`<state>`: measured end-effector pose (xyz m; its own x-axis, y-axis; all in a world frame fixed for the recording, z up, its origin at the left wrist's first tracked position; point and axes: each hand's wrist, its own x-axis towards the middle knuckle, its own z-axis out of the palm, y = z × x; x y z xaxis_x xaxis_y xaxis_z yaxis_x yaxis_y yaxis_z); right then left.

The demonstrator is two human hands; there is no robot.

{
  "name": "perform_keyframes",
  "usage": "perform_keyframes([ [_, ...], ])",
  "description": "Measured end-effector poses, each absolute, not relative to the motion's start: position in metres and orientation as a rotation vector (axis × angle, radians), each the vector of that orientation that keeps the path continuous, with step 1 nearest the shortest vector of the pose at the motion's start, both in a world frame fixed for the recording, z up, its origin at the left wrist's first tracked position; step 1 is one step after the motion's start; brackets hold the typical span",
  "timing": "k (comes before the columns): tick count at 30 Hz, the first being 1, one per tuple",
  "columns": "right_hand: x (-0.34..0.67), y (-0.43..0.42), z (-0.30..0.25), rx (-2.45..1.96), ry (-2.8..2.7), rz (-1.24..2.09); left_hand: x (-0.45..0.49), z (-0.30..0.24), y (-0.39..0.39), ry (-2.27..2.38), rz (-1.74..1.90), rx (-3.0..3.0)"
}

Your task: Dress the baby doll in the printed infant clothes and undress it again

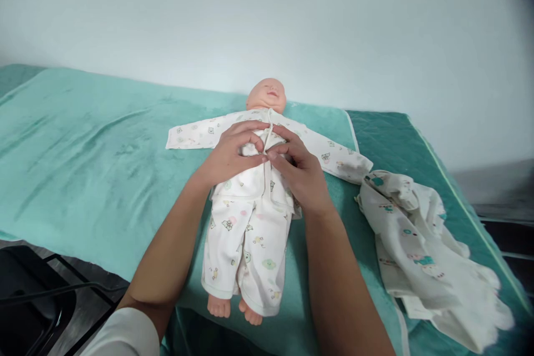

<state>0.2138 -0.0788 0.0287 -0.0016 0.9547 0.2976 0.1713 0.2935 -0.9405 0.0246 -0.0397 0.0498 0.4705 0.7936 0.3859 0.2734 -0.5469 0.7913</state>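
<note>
A baby doll (267,94) lies on its back, head toward the wall and bare feet toward me. It wears a white printed jacket (237,186) with both sleeves spread wide, and matching white trousers (246,250). On the doll's chest, my left hand (237,147) pinches one front edge of the jacket. Close beside it, my right hand (298,164) pinches the other edge at the middle opening. The fingertips of both hands nearly meet there. Whatever fastening lies between them is hidden by the fingers.
A light green blanket (92,161) lies over a darker green padded cover (387,139) on the table. Crumpled white printed baby clothes (425,250) lie at the right. A black chair (29,300) stands at the lower left, and a white wall (267,16) rises behind.
</note>
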Motion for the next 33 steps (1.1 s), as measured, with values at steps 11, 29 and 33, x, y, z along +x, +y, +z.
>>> perform_keyframes([
  [11,0.213,-0.079,0.029,-1.112,-1.44,0.887,0.026,0.048,-0.04,0.874,1.066,1.997],
  [29,0.206,-0.079,0.029,-1.136,-1.387,0.845,0.023,0.045,-0.036,0.841,1.137,1.795],
  [33,0.212,-0.075,0.026,-1.072,-1.179,0.83,0.017,0.042,-0.029,0.957,1.383,1.429],
])
